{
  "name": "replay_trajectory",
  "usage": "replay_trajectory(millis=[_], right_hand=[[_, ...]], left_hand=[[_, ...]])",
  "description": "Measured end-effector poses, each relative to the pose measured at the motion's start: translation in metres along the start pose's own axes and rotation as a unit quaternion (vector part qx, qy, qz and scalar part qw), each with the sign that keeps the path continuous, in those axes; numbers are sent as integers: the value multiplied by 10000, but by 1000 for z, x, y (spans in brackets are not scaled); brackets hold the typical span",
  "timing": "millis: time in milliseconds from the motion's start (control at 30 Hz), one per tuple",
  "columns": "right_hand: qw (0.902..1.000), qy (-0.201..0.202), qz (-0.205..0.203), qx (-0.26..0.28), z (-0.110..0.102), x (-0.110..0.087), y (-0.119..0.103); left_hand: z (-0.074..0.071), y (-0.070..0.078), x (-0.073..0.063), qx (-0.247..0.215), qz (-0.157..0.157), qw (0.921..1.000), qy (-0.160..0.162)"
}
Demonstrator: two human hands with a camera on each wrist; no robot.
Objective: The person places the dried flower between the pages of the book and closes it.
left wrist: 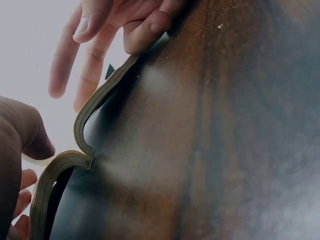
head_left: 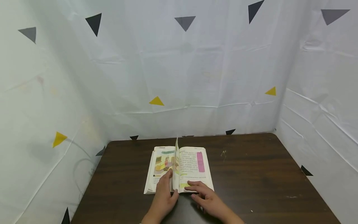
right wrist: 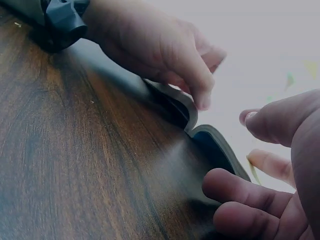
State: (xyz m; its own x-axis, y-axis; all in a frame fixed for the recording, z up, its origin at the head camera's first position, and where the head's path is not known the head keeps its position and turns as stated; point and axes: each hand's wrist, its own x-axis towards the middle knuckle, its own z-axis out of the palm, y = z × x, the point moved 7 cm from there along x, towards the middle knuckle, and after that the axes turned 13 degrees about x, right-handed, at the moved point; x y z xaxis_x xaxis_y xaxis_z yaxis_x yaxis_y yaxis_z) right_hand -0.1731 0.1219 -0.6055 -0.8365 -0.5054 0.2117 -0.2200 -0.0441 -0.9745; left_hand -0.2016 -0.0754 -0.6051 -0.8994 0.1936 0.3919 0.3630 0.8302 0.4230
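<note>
An open book lies on the dark table, with a coloured picture on its left page and printed text beside a pink panel on the right. One page stands nearly upright along the spine. My left hand is over the lower left page, fingertips right at the raised page and thumb near the spine. Over the lower right corner is my right hand, its fingers loosely bent above the paper and nothing held. In the left wrist view, the book's thick lower edge curves up on both sides of the spine.
Dark wood-grain table extends on both sides of the book. White sheeting with black, grey and yellow triangles encloses the back and sides. A dark band with a small device sits on the left wrist.
</note>
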Motion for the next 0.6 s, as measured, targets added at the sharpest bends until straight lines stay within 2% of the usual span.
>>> replay_trajectory(millis=[100,200,267,333,467,533,600], right_hand=[[9999,-4,-89,-82,1,0,-1],[10000,14,-18,-88,1,-1,0],[9999,14,96,-83,0,-1,1],[9998,5,167,-102,0,-1,2],[9998,3,141,-161,1,0,1],[9998,-2,51,-182,1,1,1],[9998,-11,-13,-217,2,1,2]], left_hand=[[-3,-7,1,2,-464,9989,44],[-7,-15,2,-47,-872,9958,268],[-11,-19,2,-41,-1046,9934,478],[-17,-23,2,-17,-1092,9913,735],[-27,-25,3,260,-939,9892,1094],[-32,-20,3,511,-624,9888,1258],[-36,-11,3,721,-68,9871,1428]])
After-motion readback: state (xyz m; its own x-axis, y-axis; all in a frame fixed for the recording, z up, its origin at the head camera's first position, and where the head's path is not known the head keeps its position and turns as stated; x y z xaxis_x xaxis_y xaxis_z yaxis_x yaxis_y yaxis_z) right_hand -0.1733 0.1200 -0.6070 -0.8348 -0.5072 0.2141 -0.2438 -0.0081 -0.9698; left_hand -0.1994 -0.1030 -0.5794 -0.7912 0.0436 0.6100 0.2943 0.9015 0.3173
